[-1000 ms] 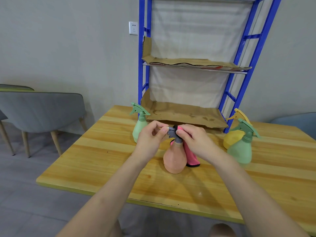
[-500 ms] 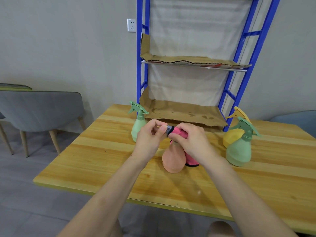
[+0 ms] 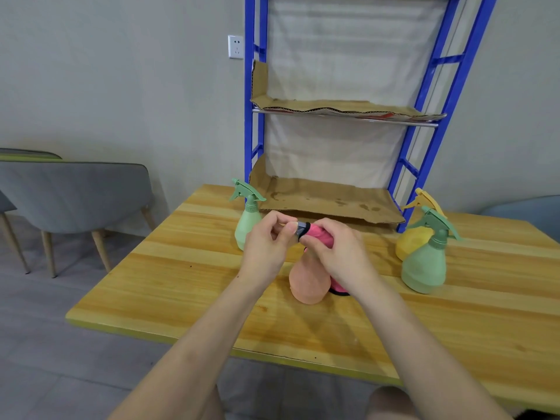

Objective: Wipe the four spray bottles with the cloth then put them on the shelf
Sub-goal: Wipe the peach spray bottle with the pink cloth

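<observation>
A peach spray bottle (image 3: 309,281) with a grey head stands mid-table. My left hand (image 3: 268,245) pinches the tip of its grey nozzle. My right hand (image 3: 339,250) grips the pink cloth (image 3: 319,233) wrapped over the bottle's head, and the cloth hangs down behind the bottle. A pale green bottle (image 3: 248,221) stands behind my left hand. At the right stand a darker green bottle (image 3: 425,266) and a yellow bottle (image 3: 413,239) behind it. The blue shelf (image 3: 403,165) rises at the table's far edge, its boards lined with cardboard.
The wooden table (image 3: 188,268) has a yellow-green front edge. Grey chairs (image 3: 72,192) stand on the floor to the left, and a blue chair shows at the far right. A wall socket (image 3: 235,47) sits left of the shelf frame.
The pink cloth has moved up over the bottle's grey head, which showed more a second ago. My hands stay at the nozzle.
</observation>
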Available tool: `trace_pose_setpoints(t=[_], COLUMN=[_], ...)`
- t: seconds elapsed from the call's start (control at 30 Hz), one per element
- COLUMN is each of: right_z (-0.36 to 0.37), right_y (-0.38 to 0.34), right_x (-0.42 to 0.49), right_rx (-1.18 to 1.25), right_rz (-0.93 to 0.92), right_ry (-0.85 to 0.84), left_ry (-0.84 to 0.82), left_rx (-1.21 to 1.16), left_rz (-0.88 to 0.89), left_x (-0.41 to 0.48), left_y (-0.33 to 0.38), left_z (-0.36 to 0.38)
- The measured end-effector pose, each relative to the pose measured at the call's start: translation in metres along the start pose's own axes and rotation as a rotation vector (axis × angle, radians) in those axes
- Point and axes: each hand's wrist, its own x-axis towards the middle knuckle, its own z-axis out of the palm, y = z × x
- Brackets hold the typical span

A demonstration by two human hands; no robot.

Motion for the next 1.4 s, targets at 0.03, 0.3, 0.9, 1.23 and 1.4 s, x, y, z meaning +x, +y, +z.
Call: trace_pose_setpoints(t=[0.03,0.3,0.9,1.23,1.4], right_z=[0.002,-0.008,-0.004,-0.008,-0.013], right_y=[0.0,0.004,0.004,-0.003,0.006], right_x=[-0.001,0.001,-0.008,-0.004,-0.007], right_rx=[0.025,0.047,-0.023,-0.034,-0.002], right_rz=[0.011,-0.059,0.02,0.086,0.048], right_ry=[0.027,-0.07,-0.046,-0.067,-0.12], left_ry=[0.001,-0.074,0.0,0.028,-0.004], left_rx=[-0.009,0.04,0.066,0.117,0.117], left_rz=[0.0,-0.021,-0.016,-0.004,0.008], left_x=[0.0,0.006,-0.006,-0.007,-0.005], left_y=[0.0,0.005,0.008,0.009,0.006], left_z=[0.0,-0.005,0.005,0.008,0.005])
